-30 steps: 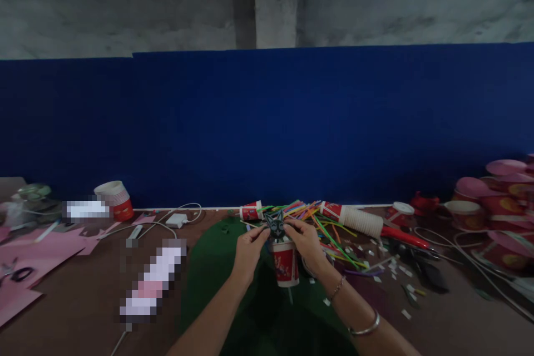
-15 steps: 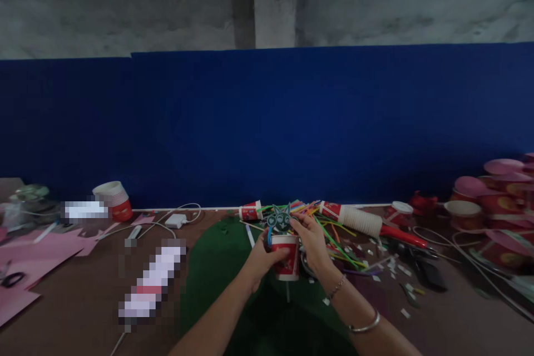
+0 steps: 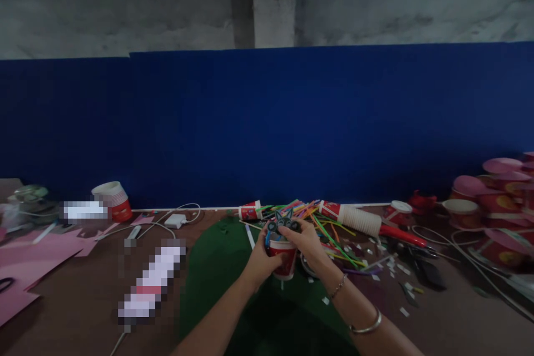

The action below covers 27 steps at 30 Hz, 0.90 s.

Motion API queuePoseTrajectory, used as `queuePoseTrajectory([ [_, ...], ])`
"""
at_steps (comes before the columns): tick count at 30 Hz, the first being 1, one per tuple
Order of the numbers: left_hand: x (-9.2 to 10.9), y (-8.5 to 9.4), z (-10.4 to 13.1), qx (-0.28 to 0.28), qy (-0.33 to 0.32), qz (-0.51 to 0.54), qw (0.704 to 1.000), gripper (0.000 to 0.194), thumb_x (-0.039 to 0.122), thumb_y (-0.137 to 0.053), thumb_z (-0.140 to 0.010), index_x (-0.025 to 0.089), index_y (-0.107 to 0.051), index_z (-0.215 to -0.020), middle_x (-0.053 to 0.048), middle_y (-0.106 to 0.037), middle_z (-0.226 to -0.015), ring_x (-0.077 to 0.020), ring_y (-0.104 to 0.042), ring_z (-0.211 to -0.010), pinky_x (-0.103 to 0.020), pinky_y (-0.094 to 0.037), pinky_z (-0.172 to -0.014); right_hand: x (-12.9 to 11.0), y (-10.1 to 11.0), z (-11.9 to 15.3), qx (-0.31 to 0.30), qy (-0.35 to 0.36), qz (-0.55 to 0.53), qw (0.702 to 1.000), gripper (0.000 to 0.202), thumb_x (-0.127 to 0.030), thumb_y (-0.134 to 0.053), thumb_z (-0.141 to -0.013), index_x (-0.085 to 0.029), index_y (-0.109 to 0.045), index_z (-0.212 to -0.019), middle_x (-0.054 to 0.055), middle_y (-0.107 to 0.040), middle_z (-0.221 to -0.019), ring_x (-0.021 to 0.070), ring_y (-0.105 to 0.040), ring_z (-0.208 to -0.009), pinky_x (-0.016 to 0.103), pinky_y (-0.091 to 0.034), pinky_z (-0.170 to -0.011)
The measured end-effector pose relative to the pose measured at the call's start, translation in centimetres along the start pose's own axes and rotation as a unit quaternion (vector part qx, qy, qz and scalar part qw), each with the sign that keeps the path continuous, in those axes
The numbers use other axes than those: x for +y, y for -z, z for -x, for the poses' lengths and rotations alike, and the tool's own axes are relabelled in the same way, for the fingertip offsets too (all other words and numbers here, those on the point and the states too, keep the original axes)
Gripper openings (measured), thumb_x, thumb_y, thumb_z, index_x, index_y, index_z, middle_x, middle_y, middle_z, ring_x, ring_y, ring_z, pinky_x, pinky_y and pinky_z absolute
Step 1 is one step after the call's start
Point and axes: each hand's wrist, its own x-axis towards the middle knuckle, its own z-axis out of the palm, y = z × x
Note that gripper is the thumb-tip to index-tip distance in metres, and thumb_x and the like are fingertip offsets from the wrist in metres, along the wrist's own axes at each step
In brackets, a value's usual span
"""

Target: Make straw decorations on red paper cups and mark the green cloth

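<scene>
A red paper cup [image 3: 285, 265] with a white rim is held over dark green paper [image 3: 217, 283]. My left hand [image 3: 262, 260] is closed round the cup's left side, thumb across its front. At the cup's mouth is a dark green cut-out figure [image 3: 284, 219] with pointed ears and round shapes at its sides. My right hand [image 3: 303, 238] pinches this figure, its fingers covering the middle. A blue strip [image 3: 267, 238] shows by my left fingers. Below the cup's base a thin pale stick [image 3: 282, 285] pokes out.
Behind lie many coloured straws [image 3: 329, 228], a toppled red cup [image 3: 250, 211] and a stack of paper cups [image 3: 359, 219]. White scraps [image 3: 392, 264] litter the right. Pink paper [image 3: 37, 250] and a cup stack [image 3: 113, 200] are left. Pink-topped red cups [image 3: 500, 194] pile at far right.
My right hand has moved down and left, bringing the green figure lower against the cup's mouth. The stick shows less below the cup, which has shifted slightly left.
</scene>
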Motion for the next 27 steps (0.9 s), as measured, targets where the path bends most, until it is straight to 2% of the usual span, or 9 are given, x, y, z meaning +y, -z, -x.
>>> queuePoseTrajectory([
  [2,-0.4,-0.2,0.1,0.001,-0.003,0.024,1.000,0.090,0.018,-0.081,-0.050,0.019,-0.040,-0.130,-0.011,-0.068,-0.105,-0.0251,-0.065,-0.091,-0.035,-0.050,-0.081,0.2,0.1,-0.1,0.012,0.013,0.020,1.000,0.031,-0.042,-0.074,-0.060,-0.014,-0.066,-0.069,0.004,-0.068,-0.067,0.0203,-0.063,-0.063,0.029,-0.048,-0.059],
  [5,-1.1,-0.7,0.4,0.013,0.008,0.041,0.999,0.095,0.019,-0.085,-0.044,0.018,-0.041,-0.128,-0.011,-0.068,-0.103,-0.0254,-0.066,-0.088,-0.036,-0.051,-0.079,0.4,0.2,-0.2,0.049,0.018,0.031,0.998,0.033,-0.045,-0.072,-0.063,-0.014,-0.067,-0.071,0.004,-0.068,-0.066,0.0194,-0.062,-0.061,0.028,-0.048,-0.058],
  [10,-1.6,-1.4,1.0,0.006,0.029,-0.007,1.000,0.071,0.018,-0.086,-0.042,0.016,-0.055,-0.106,-0.010,-0.070,-0.092,-0.0250,-0.065,-0.083,-0.035,-0.052,-0.074,0.1,0.3,-0.1,0.070,-0.008,0.018,0.997,0.034,-0.044,-0.072,-0.062,-0.012,-0.069,-0.074,0.007,-0.070,-0.070,0.0215,-0.064,-0.063,0.030,-0.050,-0.057],
  [15,-1.2,-1.8,1.3,-0.013,-0.025,0.020,0.999,0.074,0.017,-0.084,-0.045,0.017,-0.055,-0.113,-0.010,-0.068,-0.101,-0.0257,-0.063,-0.094,-0.036,-0.049,-0.086,-0.7,0.1,0.1,0.091,-0.025,0.012,0.995,0.034,-0.043,-0.074,-0.059,-0.012,-0.070,-0.073,0.006,-0.069,-0.064,0.0212,-0.063,-0.059,0.029,-0.048,-0.053],
  [20,-1.5,-1.8,1.2,-0.016,-0.025,0.029,0.999,0.079,0.021,-0.085,-0.047,0.018,-0.052,-0.119,-0.012,-0.067,-0.104,-0.0273,-0.062,-0.098,-0.039,-0.047,-0.089,-1.1,0.0,0.3,0.090,-0.021,0.030,0.995,0.027,-0.040,-0.073,-0.060,-0.014,-0.065,-0.063,0.001,-0.063,-0.053,0.0171,-0.058,-0.050,0.025,-0.043,-0.046],
  [24,-1.4,-1.5,1.1,-0.034,-0.023,0.032,0.999,0.083,0.023,-0.086,-0.046,0.017,-0.050,-0.121,-0.013,-0.066,-0.109,-0.0284,-0.061,-0.101,-0.039,-0.046,-0.090,-1.2,0.0,0.3,0.071,-0.003,0.036,0.997,0.026,-0.039,-0.071,-0.063,-0.014,-0.066,-0.069,0.003,-0.067,-0.061,0.0181,-0.060,-0.057,0.026,-0.046,-0.052],
  [27,-0.6,-1.1,1.1,-0.026,-0.044,0.052,0.997,0.076,0.033,-0.083,-0.052,0.019,-0.052,-0.121,-0.012,-0.063,-0.116,-0.0279,-0.058,-0.107,-0.037,-0.044,-0.093,-1.1,0.1,0.2,0.041,0.008,0.045,0.998,0.028,-0.040,-0.071,-0.064,-0.014,-0.067,-0.072,0.005,-0.069,-0.067,0.0195,-0.062,-0.062,0.028,-0.048,-0.057],
])
